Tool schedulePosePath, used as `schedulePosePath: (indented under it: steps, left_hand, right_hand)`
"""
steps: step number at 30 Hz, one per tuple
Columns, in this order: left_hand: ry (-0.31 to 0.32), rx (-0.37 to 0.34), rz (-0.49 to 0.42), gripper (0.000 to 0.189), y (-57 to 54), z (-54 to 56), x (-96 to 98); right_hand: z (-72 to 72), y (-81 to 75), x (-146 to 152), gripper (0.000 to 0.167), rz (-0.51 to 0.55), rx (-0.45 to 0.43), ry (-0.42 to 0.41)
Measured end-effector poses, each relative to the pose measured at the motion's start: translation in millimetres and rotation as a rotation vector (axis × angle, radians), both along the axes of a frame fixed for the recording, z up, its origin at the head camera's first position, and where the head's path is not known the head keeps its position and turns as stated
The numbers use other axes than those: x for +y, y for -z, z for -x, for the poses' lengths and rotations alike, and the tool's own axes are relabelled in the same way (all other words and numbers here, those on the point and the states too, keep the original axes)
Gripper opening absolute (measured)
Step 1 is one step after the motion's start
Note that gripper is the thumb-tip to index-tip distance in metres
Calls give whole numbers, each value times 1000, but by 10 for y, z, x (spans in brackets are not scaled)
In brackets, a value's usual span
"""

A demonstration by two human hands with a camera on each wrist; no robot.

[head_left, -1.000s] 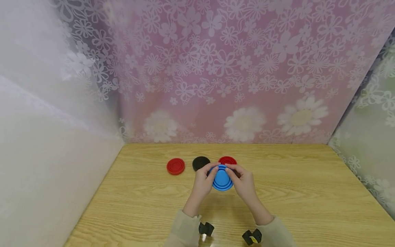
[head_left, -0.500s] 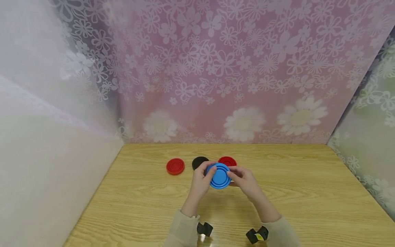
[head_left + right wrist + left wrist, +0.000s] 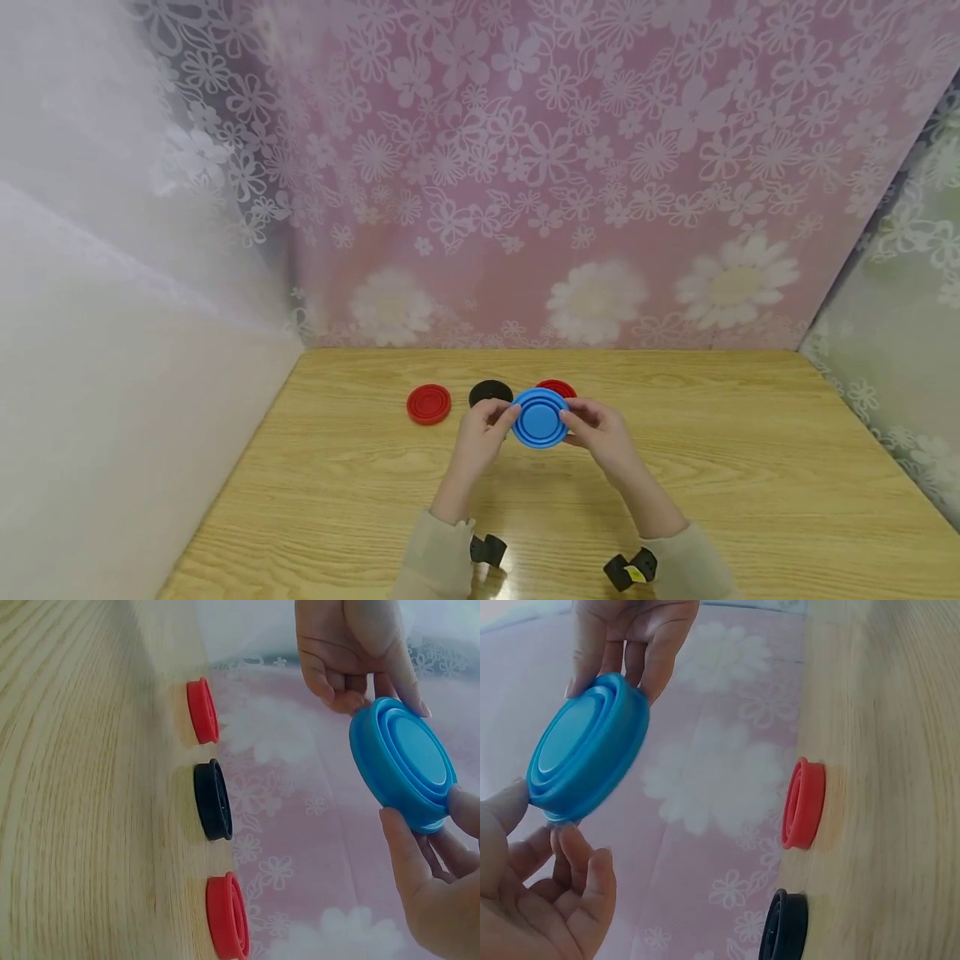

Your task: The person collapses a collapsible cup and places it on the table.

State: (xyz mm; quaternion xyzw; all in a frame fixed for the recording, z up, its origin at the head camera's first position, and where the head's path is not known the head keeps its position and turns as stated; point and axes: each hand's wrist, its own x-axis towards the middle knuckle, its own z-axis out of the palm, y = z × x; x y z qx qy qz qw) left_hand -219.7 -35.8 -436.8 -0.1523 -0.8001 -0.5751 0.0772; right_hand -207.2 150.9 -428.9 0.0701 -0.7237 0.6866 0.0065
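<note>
A blue collapsible cup [image 3: 540,419], folded flat into concentric rings, is held up over the table between both hands. My left hand [image 3: 476,437] pinches its left edge, thumb on the face turned toward me and fingers behind. On the opposite edge my right hand [image 3: 611,443] grips it the same way. In the left wrist view the cup [image 3: 585,750] appears tilted, its thick ringed side showing. The right wrist view shows the cup [image 3: 409,761] well away from the tabletop, with the left hand [image 3: 352,649] at its upper end.
Behind the hands a red folded cup [image 3: 429,404], a black one [image 3: 491,392] and another red one [image 3: 558,388] form a row on the wooden table [image 3: 337,500]. The blue cup partly covers the right red one. A pink flowered curtain [image 3: 487,167] hangs behind.
The blue cup has risen slightly in the head view and faces the camera more squarely. Both hands have moved from its top edge to its left and right sides.
</note>
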Motion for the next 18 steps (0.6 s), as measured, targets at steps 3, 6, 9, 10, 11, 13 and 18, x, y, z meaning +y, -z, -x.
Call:
schedulePosePath:
  steps: [3, 6, 9, 10, 11, 13, 18]
  left_hand:
    - [23, 8, 31, 32, 6, 2, -17]
    - [42, -6, 13, 27, -138, -87, -16]
    - [48, -14, -10, 21, -298, -190, -6]
    - [49, -18, -16, 20, -345, -219, -5]
    - [51, -20, -21, 20, -351, -224, -6]
    - [56, -29, -36, 20, -357, -227, -7]
    - [75, -68, -77, 22, -343, -223, -9]
  right_hand:
    - [-4, 15, 6, 31, -31, 28, 11]
    - [-3, 11, 6, 31, -132, 50, 51]
    - [0, -6, -2, 30, -224, 53, 92]
    - [4, -7, -2, 30, -244, 51, 103]
    - [7, -5, -3, 30, -248, 53, 105]
    - [6, -6, -3, 30, -241, 51, 97]
    - [-2, -4, 12, 30, -197, 19, 79]
